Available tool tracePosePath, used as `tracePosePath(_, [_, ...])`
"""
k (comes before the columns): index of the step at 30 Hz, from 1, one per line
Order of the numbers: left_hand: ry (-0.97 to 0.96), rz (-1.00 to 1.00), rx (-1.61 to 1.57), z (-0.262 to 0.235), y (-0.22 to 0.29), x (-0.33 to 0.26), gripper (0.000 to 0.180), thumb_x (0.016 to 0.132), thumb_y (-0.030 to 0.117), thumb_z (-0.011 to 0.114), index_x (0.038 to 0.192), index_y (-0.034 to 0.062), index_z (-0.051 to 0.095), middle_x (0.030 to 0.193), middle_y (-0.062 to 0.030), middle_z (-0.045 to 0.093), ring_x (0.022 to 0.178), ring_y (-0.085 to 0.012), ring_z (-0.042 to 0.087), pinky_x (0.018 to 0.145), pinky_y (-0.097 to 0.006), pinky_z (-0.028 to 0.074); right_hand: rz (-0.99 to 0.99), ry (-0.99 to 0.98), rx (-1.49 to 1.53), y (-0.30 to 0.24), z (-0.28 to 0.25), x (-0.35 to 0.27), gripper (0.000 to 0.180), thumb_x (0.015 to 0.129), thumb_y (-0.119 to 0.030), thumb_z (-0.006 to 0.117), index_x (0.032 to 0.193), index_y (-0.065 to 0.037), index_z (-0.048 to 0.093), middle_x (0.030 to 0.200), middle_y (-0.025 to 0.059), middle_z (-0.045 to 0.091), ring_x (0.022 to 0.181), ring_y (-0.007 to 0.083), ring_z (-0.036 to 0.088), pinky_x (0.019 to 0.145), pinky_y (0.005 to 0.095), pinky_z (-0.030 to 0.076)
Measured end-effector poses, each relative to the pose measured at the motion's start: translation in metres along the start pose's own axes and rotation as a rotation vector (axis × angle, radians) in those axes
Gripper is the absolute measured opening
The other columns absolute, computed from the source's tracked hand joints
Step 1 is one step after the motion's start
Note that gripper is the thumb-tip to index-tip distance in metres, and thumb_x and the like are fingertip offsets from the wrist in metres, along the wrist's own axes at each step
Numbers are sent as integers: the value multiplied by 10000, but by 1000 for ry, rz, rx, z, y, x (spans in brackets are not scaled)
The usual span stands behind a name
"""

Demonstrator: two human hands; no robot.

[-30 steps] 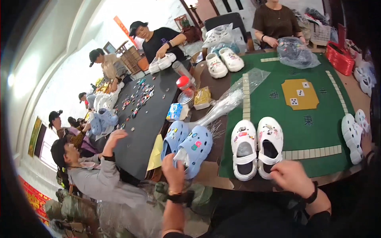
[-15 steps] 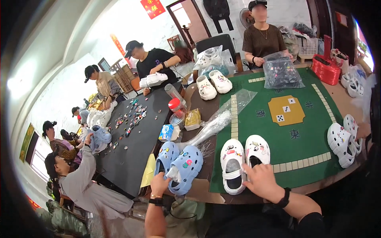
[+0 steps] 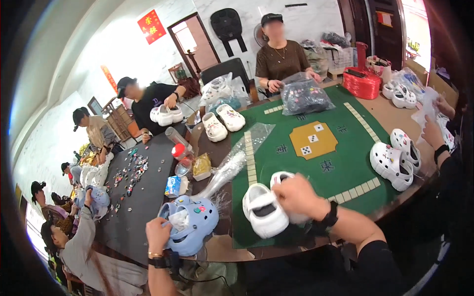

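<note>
My left hand [image 3: 159, 233] is closed on the heel edge of one of two blue clogs [image 3: 205, 222], which stand together at the near table edge. White stuffing [image 3: 180, 220] sits inside the nearer opening, and colourful charms dot the tops. My right hand [image 3: 298, 196] is closed at the side of a pair of white clogs [image 3: 266, 229] on the green mat [image 3: 254, 239]. The nearer white clog is tilted, its opening and strap showing. My fingers partly hide the other one behind it.
Another white pair [image 3: 392, 165] stands at the right, near another person's hands holding clear plastic. Across the table a person handles a plastic bag [image 3: 307, 93] of charms. Loose charms [image 3: 133, 170] lie on the black table. A red-lidded jar [image 3: 180, 153] and plastic sleeve [image 3: 232, 167] lie between.
My view has swung right. The nearer white clog has tipped up under my right hand, which has closed at it. My left hand stays at the blue clogs.
</note>
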State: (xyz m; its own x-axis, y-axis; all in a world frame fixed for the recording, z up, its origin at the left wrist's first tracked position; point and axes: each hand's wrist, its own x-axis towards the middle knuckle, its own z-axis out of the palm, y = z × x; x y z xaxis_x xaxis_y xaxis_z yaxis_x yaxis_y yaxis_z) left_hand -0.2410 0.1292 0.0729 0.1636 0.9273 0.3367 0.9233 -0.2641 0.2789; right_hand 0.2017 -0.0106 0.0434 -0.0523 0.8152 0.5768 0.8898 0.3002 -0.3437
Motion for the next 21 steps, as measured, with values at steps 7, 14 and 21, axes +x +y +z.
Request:
tracePosePath(7, [20, 18, -240, -49, 79, -10, 213, 660, 134, 727, 781, -36, 684, 669, -181, 646, 596, -256, 636, 605, -350, 496, -132, 309, -283, 58, -81, 9, 123, 713, -115, 670, 833, -138, 654, 672, 48, 542, 704, 258, 568, 762, 411, 428])
tracePosePath(14, [-70, 49, -402, 23, 153, -18, 285, 702, 199, 740, 875, -25, 702, 805, -197, 696, 752, -285, 691, 702, -373, 525, 403, 112, -642, 168, -72, -44, 223, 765, -98, 660, 987, -107, 675, 909, 99, 617, 956, 304, 569, 847, 438, 436])
tracePosePath(21, [-423, 211, -353, 128, 214, -75, 266, 755, 232, 681, 923, 29, 647, 776, -199, 677, 768, -407, 661, 687, -495, 524, 417, -76, 238, 84, -26, -94, 424, 783, -158, 709, 1177, -52, 592, 1214, 131, 561, 1045, 346, 574, 855, 416, 493])
